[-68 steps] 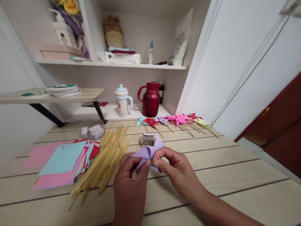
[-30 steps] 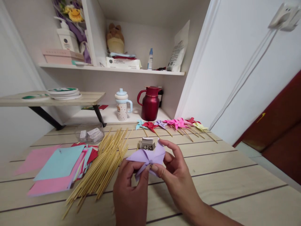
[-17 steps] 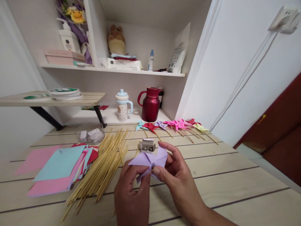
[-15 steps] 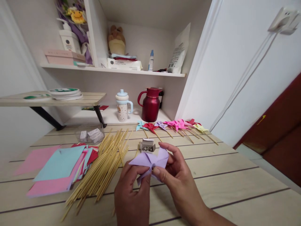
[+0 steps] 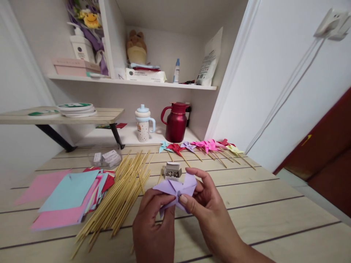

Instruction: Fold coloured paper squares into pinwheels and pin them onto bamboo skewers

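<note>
Lilac paper pinwheel (image 5: 175, 190), four folded vanes, pinched at its centre by my left hand (image 5: 153, 226) and right hand (image 5: 208, 212); bare counter (image 5: 274, 204) lies rightward.

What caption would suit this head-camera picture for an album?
Both hands, left hand and right hand, pinch a lilac paper pinwheel above a wooden table beside bamboo sticks.
</note>
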A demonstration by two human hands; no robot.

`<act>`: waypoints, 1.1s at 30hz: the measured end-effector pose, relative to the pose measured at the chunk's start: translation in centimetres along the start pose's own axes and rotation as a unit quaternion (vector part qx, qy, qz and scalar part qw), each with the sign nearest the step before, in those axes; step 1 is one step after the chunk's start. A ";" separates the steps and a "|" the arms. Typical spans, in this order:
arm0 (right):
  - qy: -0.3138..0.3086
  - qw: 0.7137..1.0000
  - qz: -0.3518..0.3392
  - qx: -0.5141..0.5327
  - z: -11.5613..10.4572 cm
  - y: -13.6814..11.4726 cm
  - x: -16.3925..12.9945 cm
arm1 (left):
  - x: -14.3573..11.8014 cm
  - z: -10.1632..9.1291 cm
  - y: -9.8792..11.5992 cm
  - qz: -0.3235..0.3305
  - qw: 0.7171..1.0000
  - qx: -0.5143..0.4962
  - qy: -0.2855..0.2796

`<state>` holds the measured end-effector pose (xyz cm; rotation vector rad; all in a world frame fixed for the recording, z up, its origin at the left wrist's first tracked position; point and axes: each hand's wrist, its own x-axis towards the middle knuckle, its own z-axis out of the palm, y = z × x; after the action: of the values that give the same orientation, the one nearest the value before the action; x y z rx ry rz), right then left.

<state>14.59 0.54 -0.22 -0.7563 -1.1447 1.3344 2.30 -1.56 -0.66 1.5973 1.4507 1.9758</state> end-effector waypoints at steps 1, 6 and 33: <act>0.001 1.000 0.000 0.002 0.0 0.0 0.0 | 0.0 0.0 0.0 -0.001 1.000 0.000 0.000; 0.006 1.000 0.001 0.004 -0.1 0.1 0.1 | -0.2 0.2 -0.2 -0.001 1.000 -0.008 0.000; 0.016 0.996 0.046 0.075 -0.3 0.7 0.6 | -0.1 1.2 -0.9 -0.147 0.988 -0.042 -0.029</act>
<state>14.55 1.31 -0.79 -0.7253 -0.9822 1.4619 3.02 -0.59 -1.51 1.3089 1.4642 1.7838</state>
